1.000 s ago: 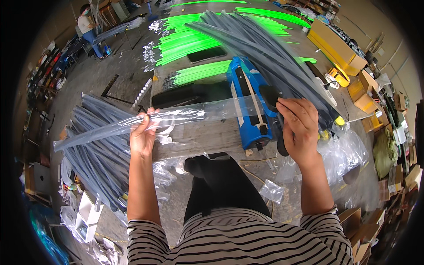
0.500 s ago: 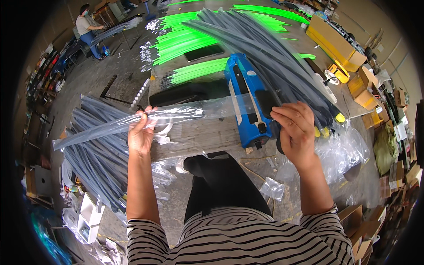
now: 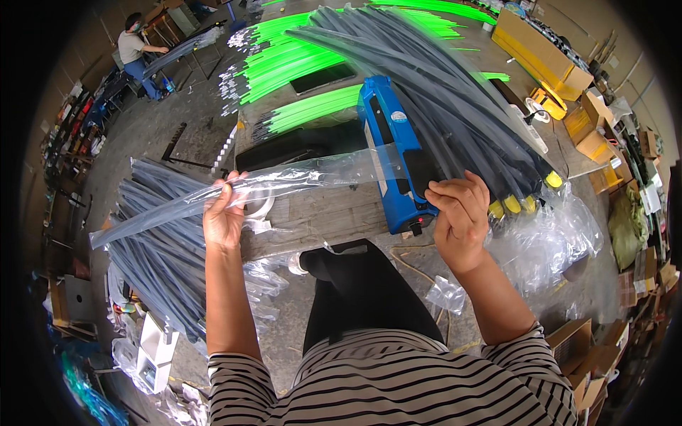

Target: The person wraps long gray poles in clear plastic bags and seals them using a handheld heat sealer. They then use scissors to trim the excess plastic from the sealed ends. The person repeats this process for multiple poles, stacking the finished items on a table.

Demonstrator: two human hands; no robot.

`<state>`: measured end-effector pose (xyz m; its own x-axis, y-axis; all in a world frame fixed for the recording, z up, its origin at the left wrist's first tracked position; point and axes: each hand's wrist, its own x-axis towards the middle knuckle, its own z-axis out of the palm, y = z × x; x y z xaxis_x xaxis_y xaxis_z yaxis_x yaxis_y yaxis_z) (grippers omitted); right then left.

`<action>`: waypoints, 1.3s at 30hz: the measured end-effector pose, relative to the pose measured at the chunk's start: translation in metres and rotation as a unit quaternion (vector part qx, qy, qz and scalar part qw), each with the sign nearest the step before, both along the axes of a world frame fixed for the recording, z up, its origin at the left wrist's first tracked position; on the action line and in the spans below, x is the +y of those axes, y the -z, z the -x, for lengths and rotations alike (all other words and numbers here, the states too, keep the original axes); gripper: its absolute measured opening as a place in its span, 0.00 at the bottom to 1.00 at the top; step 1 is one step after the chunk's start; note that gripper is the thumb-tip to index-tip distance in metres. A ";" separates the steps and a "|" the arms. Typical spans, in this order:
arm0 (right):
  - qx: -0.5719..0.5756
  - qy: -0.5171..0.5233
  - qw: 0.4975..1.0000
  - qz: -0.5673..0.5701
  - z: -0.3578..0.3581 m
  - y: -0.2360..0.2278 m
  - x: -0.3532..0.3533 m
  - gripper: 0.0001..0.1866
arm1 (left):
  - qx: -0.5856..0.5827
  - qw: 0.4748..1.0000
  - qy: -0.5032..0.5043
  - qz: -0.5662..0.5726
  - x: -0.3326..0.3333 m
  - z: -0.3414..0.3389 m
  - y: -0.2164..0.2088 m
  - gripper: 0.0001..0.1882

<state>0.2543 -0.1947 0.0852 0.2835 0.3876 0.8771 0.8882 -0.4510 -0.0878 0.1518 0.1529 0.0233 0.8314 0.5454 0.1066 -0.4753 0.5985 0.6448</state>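
At the workbench point(image 3: 320, 213), the left hand point(image 3: 224, 216), palm up, pinches a plastic sleeve point(image 3: 305, 172); the curled right hand point(image 3: 460, 220) touches an impulse sealer point(image 3: 403, 136), grip unclear.

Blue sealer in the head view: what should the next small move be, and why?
Probably a brief, steady press on the arm of the blue sealer with the right hand, the left hand holding the clear sleeve still. The sleeve's right end reaches the arm, the right hand is at the arm's near end, and a red light shows on the sealer.
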 end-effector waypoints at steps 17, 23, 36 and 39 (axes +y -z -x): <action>0.090 0.026 0.978 -0.189 0.013 -0.020 -0.020 0.17 | -0.016 0.999 -0.025 -0.010 0.001 0.027 -0.018 0.06; 0.566 -0.141 0.770 -0.259 0.040 0.004 -0.009 0.13 | -0.044 0.999 -0.019 -0.021 0.007 0.085 -0.027 0.09; 0.701 -0.334 0.581 -0.244 0.074 -0.005 0.016 0.08 | -0.094 0.994 -0.011 -0.053 0.007 0.163 -0.028 0.09; 0.681 -0.324 0.613 -0.237 0.077 -0.006 0.016 0.07 | -0.108 0.993 -0.011 -0.046 0.007 0.167 -0.030 0.09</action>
<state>0.1772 -0.1790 0.0913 0.7986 0.5994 0.0546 -0.1757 0.3189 -0.9314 -0.0152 0.1599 0.0531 0.7714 0.5431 0.3317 -0.6213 0.5298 0.5774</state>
